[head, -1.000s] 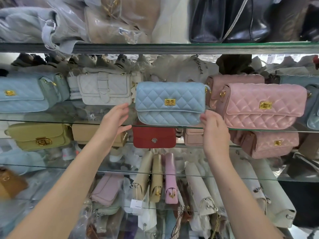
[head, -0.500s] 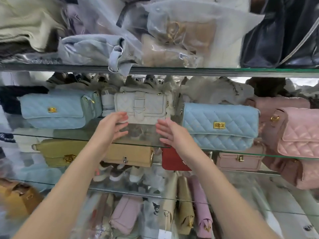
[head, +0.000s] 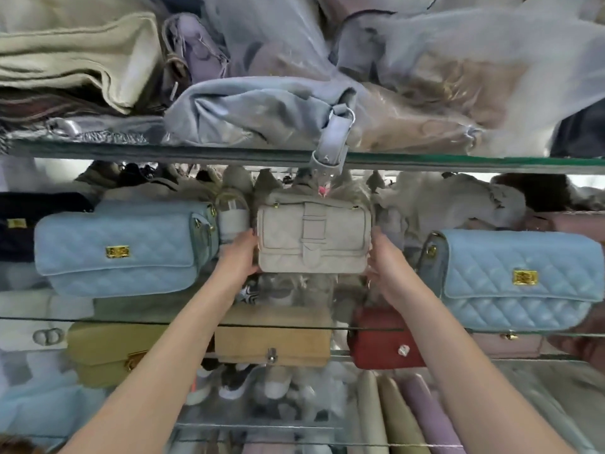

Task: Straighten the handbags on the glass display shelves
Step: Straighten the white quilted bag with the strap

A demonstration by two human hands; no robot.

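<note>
A cream quilted handbag [head: 313, 239] with a strap buckle stands upright at the middle of the glass shelf [head: 183, 321]. My left hand [head: 240, 255] grips its left end and my right hand [head: 384, 262] grips its right end. A light blue quilted handbag [head: 122, 247] with a gold clasp sits to its left. To the right sits another light blue quilted handbag [head: 514, 280].
The upper glass shelf [head: 425, 160] holds piled bags in plastic, with a grey strap [head: 332, 140] hanging over its edge. Below are a mustard bag [head: 108, 352], a tan bag [head: 273, 339] and a red bag [head: 384, 342]. Wrapped bags crowd the back.
Both hands left the blue handbag on the right, moved left and up, and closed on the ends of the cream handbag. The view shifted left.
</note>
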